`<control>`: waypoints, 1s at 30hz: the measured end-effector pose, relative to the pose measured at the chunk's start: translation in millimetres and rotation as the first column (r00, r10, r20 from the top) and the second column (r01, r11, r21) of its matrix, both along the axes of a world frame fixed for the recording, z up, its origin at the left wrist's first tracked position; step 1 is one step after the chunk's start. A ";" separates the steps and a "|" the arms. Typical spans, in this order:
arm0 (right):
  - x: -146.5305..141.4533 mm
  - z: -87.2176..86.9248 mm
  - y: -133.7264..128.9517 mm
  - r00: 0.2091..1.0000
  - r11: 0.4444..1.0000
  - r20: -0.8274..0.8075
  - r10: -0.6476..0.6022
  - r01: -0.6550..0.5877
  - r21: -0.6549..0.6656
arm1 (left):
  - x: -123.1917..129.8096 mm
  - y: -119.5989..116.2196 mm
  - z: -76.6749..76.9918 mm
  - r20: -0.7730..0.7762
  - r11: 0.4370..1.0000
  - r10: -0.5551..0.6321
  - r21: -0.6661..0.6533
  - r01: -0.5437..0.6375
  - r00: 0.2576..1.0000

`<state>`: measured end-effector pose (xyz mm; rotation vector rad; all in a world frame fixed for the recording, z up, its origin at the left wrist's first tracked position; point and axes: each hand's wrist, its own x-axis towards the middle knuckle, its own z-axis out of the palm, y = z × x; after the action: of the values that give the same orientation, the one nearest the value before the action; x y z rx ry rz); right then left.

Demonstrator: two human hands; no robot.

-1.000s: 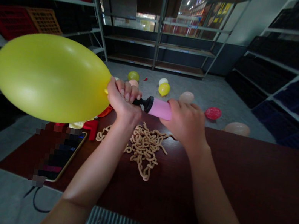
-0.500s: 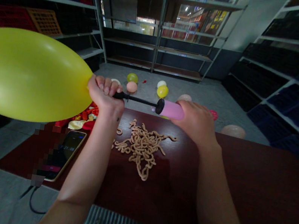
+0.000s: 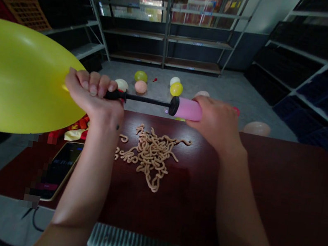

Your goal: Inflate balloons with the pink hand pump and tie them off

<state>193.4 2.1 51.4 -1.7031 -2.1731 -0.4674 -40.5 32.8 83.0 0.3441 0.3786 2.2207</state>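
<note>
Pink balloon pump [image 3: 189, 109], black rod exposed, was held level above the tabletop's [image 3: 190, 207] far edge. Left hand [image 3: 93, 92] gripped its black end, the inflated yellow balloon's [image 3: 17, 77] neck at the same fist. Right hand [image 3: 217, 121] wrapped the pink barrel. Below, tan curly strands [image 3: 153, 150] lay heaped; smartphone [image 3: 59, 166] to their left.

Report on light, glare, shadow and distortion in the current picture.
Head view: soft highlights on the yellow balloon, with no harsh glare; head view: the right-hand crates nearly lost in shadow; head view: the left rack's upright leans, suggesting wide-angle distortion; head view: pixelated blocks hide the smartphone's left side.
</note>
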 end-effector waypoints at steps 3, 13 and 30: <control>-16.9 -2.4 -1.6 1.000 1.000 -0.009 0.010 -0.010 0.026 | 10.5 -3.5 -2.9 -0.024 0.999 -0.038 0.018 0.039 0.999; -51.3 -7.9 -15.2 0.995 0.990 -0.020 0.099 -0.097 0.107 | 16.2 9.1 -31.7 -0.267 0.985 -0.173 -0.065 0.162 0.948; -15.8 3.1 -8.3 0.995 0.981 0.027 0.094 -0.097 0.166 | -27.2 -5.8 -1.4 0.035 0.976 -0.182 0.129 0.176 0.983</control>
<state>177.6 -6.2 54.4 -1.5043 -2.1513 -0.6237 -67.8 27.0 81.6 0.3782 0.1761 2.0761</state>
